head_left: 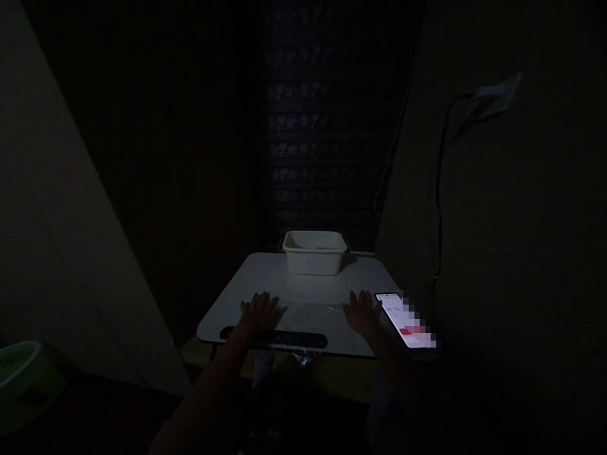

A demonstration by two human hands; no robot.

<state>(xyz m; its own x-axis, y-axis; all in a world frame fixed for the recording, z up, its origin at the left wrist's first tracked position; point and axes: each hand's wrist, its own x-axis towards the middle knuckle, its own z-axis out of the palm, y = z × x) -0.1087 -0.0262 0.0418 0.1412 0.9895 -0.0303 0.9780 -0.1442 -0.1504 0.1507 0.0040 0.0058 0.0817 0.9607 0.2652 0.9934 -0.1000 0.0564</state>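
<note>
My left hand rests on the left part of a small white folding table, fingers spread and holding nothing. On the right side, my right hand lies with its fingers apart, also with nothing in it. Between the hands is a sheet of clear plastic, hard to make out in the dark. Beyond them, near the far edge, stands a white rectangular tub with dark side handles; its contents are too dim to name. Just right of my right hand a phone shows a lit screen.
A dark slot runs along the table's near edge, with crumpled clear plastic hanging below it. A green basket stands at the lower left. Dark blinds hang behind the table. A black cable runs down the right wall.
</note>
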